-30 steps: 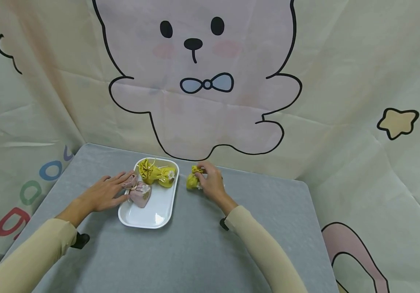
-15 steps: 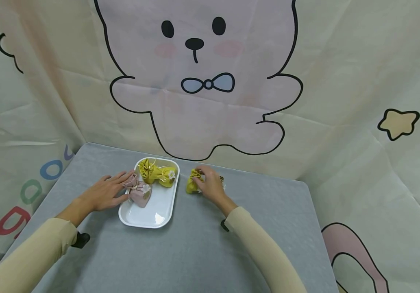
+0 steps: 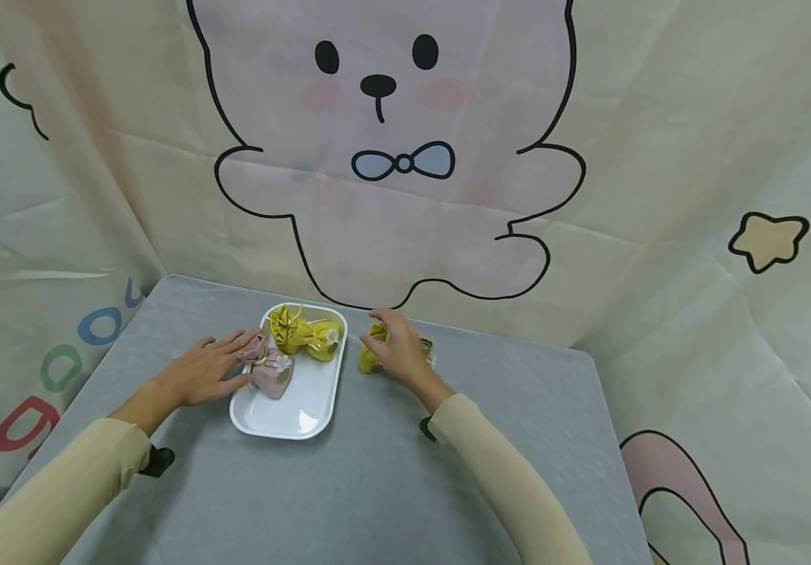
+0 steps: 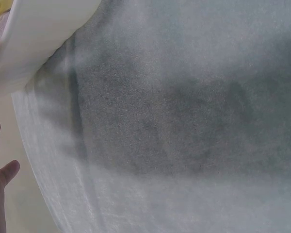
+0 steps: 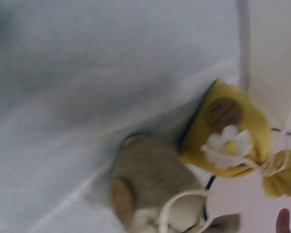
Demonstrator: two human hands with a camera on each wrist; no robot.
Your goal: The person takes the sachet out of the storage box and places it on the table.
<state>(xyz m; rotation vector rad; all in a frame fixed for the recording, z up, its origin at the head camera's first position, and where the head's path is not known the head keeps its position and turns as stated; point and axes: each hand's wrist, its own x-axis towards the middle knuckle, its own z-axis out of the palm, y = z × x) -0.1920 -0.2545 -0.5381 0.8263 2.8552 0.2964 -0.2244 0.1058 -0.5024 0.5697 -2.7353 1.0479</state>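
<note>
while right hand [image 3: 403,353] hovers, yellow pouch [image 5: 240,132] nearby

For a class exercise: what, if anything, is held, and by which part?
Nothing, it seems: the right grip is spread near a yellow bag; the left grip rests outstretched at the tray.

Under soft, even light I see glare on the tray [image 3: 305,421], broad shadow across the bench [image 4: 150,121] by my left wrist, and blur at my right.
</note>
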